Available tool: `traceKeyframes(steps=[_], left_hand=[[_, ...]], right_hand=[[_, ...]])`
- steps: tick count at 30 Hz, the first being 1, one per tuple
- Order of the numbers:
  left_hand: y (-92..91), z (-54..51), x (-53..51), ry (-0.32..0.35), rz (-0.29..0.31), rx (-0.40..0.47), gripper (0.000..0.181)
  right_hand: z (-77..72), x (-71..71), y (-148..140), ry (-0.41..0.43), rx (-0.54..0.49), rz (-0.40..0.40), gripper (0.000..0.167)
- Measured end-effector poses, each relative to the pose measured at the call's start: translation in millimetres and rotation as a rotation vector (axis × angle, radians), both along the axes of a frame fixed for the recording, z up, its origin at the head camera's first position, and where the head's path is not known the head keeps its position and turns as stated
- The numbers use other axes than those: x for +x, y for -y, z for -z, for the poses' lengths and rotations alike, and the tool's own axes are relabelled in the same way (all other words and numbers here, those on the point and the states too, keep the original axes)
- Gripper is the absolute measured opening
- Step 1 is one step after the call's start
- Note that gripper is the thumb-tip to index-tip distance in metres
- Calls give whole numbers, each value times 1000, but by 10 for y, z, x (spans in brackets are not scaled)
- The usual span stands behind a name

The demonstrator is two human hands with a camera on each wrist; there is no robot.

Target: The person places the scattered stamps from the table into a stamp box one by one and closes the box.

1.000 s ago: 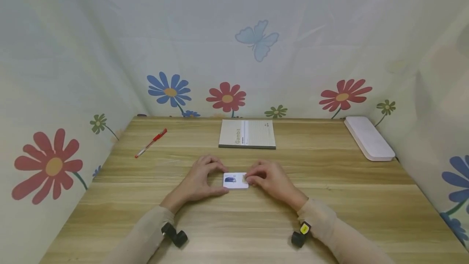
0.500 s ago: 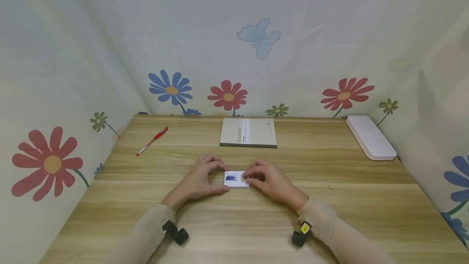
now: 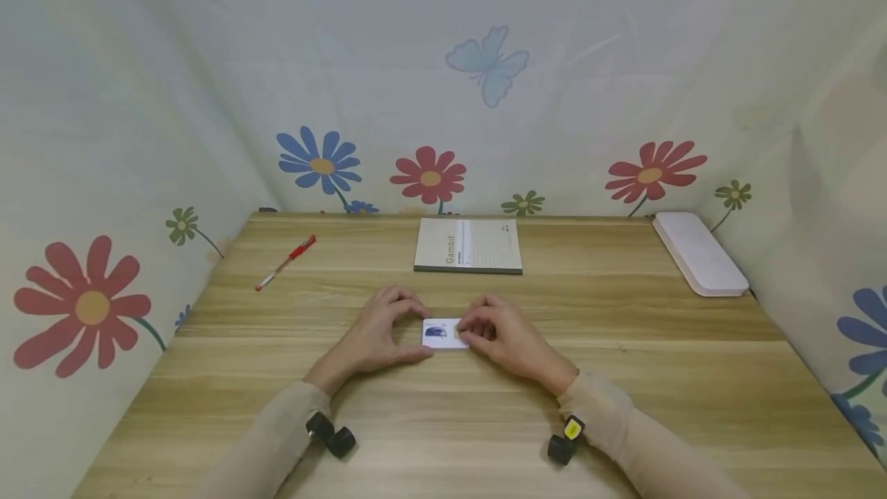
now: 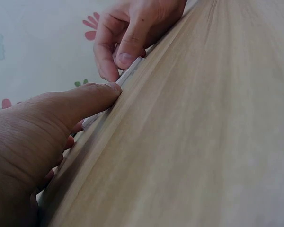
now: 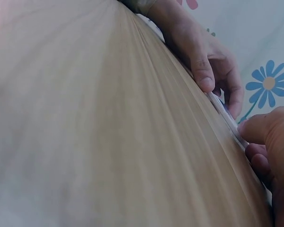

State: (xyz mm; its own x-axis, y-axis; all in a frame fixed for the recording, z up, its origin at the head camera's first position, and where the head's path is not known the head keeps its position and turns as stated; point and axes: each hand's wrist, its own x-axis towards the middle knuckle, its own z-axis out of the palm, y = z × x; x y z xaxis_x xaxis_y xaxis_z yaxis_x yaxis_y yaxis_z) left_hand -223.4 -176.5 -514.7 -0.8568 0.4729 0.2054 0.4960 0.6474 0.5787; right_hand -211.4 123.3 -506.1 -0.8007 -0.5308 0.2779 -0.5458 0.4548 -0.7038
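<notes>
A small white card-like piece (image 3: pixel 445 334) with a dark blue picture lies flat on the wooden table (image 3: pixel 443 422). At its left end the left hand (image 3: pixel 370 335) grips it, thumb at the near corner and fingers at the far corner. Over its right end, the right hand (image 3: pixel 511 339) has thumb and index finger together at a small yellowish patch; whether they pinch anything is hidden. In the left wrist view the left thumb (image 4: pixel 92 99) presses the edge of the white piece (image 4: pixel 128 73). The right wrist view shows the right thumb (image 5: pixel 258 128) touching its other end.
A notebook (image 3: pixel 467 246) lies at the table's back middle. A red pen (image 3: pixel 286 262) is at the back left, and a white case (image 3: pixel 700 254) at the back right. Flower-patterned cloth (image 3: pixel 388 60) hangs behind and beside the table.
The right fingers have shifted slightly over the yellowish patch at the card's right end. The left hand keeps its grip. The whole head view has moved slightly.
</notes>
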Motion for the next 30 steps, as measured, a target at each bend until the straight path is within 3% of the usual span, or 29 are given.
traceKeyframes(steps=[19,30], left_hand=[[1,14,13,5,-13,-17,53],[1,-8,0,4,-16,-16,53]], right_hand=[[37,12,8,22,8,21,10],[14,10,-7,-26,4,35,41]])
